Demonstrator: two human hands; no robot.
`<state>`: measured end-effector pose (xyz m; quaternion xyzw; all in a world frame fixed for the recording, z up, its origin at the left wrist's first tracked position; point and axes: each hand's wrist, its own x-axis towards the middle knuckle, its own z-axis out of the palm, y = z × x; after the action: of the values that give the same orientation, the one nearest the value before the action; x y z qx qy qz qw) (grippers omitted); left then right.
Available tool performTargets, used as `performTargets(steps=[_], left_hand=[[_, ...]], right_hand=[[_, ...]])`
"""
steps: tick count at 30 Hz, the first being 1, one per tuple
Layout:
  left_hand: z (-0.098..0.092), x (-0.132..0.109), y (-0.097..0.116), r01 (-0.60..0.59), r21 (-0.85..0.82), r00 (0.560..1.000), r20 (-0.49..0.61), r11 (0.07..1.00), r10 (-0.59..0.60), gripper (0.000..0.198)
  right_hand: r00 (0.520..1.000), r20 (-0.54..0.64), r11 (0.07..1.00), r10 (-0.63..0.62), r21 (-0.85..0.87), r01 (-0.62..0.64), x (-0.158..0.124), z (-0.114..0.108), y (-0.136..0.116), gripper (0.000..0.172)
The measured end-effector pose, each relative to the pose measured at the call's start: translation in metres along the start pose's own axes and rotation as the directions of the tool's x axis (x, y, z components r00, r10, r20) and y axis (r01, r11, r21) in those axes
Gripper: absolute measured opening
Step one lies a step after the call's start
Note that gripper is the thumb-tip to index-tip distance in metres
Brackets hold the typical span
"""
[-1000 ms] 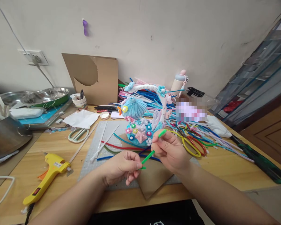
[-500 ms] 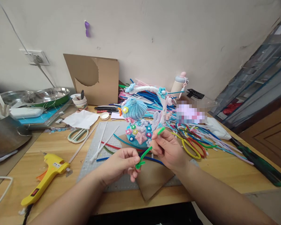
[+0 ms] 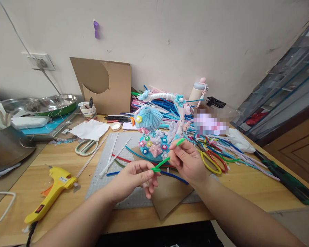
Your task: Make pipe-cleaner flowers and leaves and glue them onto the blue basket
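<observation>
Both hands hold one green pipe cleaner (image 3: 162,162) above the grey cutting mat (image 3: 103,175). My left hand (image 3: 135,178) pinches its lower end, which is bent into a small fold at the fingertips. My right hand (image 3: 186,163) grips the upper part, and the green tip sticks out above the fingers. Just behind the hands stands a blue pipe-cleaner craft figure (image 3: 154,132) with small flowers, a star and a white arch. A piece of brown cardboard (image 3: 167,195) lies on the mat under the hands.
A yellow glue gun (image 3: 51,193) lies at the front left, scissors (image 3: 86,147) and white tissue (image 3: 89,130) behind it. A heap of coloured pipe cleaners (image 3: 216,147) spreads to the right. Cut cardboard (image 3: 105,85) leans on the wall; metal trays (image 3: 50,104) sit far left.
My left hand has bent the lower end of the green pipe cleaner over into a fold. Both hands have risen slightly and moved closer together.
</observation>
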<state>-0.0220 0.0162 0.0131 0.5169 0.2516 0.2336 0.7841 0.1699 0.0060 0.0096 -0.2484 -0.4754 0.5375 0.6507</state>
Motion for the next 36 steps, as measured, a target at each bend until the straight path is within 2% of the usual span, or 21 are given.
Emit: performTargets(steps=[4,6,10,11,13,17,18,20,21,22,23,24,25,26,27,29,30,31,32,34,36], left_hand=[[0.003,-0.001,0.001,-0.016,0.132,0.999,-0.042,0.991,0.022,0.031],[0.004,-0.003,0.002,-0.087,0.301,0.994,-0.042,0.95,0.104,0.031],[0.005,-0.005,0.004,-0.31,0.683,0.928,0.067,0.661,0.366,0.029],[0.005,-0.006,0.004,-0.34,0.721,0.911,0.094,0.603,0.401,0.029],[0.006,-0.006,0.003,-0.372,0.745,0.895,0.13,0.555,0.426,0.028],[0.007,-0.008,0.002,-0.415,0.719,0.885,0.176,0.558,0.431,0.025],[0.006,-0.009,0.002,-0.422,0.711,0.879,0.171,0.562,0.445,0.025],[0.002,-0.011,0.004,-0.427,0.709,0.86,0.127,0.561,0.494,0.023],[-0.001,-0.012,0.006,-0.425,0.715,0.848,0.101,0.555,0.52,0.022],[-0.003,-0.012,0.008,-0.423,0.723,0.838,0.082,0.546,0.54,0.021],[-0.005,-0.013,0.01,-0.421,0.733,0.831,0.074,0.535,0.552,0.019],[-0.007,-0.014,0.011,-0.422,0.74,0.828,0.079,0.524,0.555,0.018],[-0.007,-0.015,0.013,-0.428,0.741,0.829,0.095,0.517,0.551,0.017],[-0.007,-0.015,0.014,-0.44,0.738,0.831,0.119,0.512,0.544,0.017],[-0.007,-0.016,0.014,-0.452,0.734,0.833,0.143,0.507,0.535,0.016],[-0.004,-0.016,0.015,-0.468,0.729,0.838,0.186,0.5,0.514,0.016],[-0.003,-0.016,0.014,-0.469,0.726,0.843,0.198,0.503,0.5,0.016],[-0.001,-0.016,0.014,-0.466,0.722,0.849,0.202,0.511,0.488,0.017],[0.0,-0.016,0.014,-0.461,0.715,0.855,0.199,0.525,0.48,0.018],[0.001,-0.016,0.013,-0.451,0.696,0.865,0.187,0.559,0.465,0.021],[0.001,-0.016,0.014,-0.44,0.683,0.875,0.181,0.583,0.449,0.022]], right_hand=[[1.0,-0.018,1.0,0.017,-0.013,-0.017,0.0,0.001,-0.002,0.01],[0.999,-0.027,1.0,0.019,-0.009,-0.02,0.0,0.002,-0.004,0.01],[0.999,-0.043,0.999,0.026,-0.03,-0.028,-0.002,0.006,-0.011,0.011],[0.998,-0.052,0.999,0.027,-0.022,-0.028,-0.003,0.008,-0.012,0.012],[0.997,-0.077,1.0,0.021,0.015,-0.02,-0.004,0.011,-0.013,0.011],[0.994,-0.109,0.994,0.023,0.105,-0.012,-0.004,0.013,-0.018,0.009],[0.997,-0.072,0.991,0.042,0.127,-0.033,-0.003,0.01,-0.021,0.009],[0.976,0.156,0.977,0.149,0.13,-0.17,-0.001,0.001,-0.027,0.015],[0.906,0.35,0.956,0.237,0.084,-0.282,0.0,-0.005,-0.03,0.021],[0.76,0.554,0.915,0.339,-0.007,-0.403,0.001,-0.011,-0.032,0.028],[0.565,0.717,0.865,0.408,-0.106,-0.49,0.003,-0.017,-0.034,0.036],[0.375,0.828,0.82,0.417,-0.165,-0.548,0.005,-0.021,-0.034,0.044],[0.283,0.881,0.796,0.38,-0.155,-0.585,0.006,-0.025,-0.034,0.05],[0.309,0.895,0.795,0.321,-0.078,-0.602,0.007,-0.027,-0.033,0.052],[0.434,0.858,0.811,0.273,0.037,-0.584,0.008,-0.027,-0.031,0.051],[0.767,0.599,0.9,0.229,0.17,-0.401,0.008,-0.023,-0.028,0.04],[0.867,0.451,0.954,0.214,0.096,-0.285,0.007,-0.019,-0.026,0.031],[0.915,0.356,0.982,0.189,-0.058,-0.18,0.005,-0.014,-0.025,0.022],[0.929,0.334,0.968,0.16,-0.24,-0.081,0.004,-0.009,-0.023,0.014],[0.895,0.435,0.86,0.094,-0.489,0.147,0.0,0.0,-0.02,0.008],[0.826,0.563,0.773,-0.002,-0.524,0.359,-0.004,0.007,-0.016,0.012]])
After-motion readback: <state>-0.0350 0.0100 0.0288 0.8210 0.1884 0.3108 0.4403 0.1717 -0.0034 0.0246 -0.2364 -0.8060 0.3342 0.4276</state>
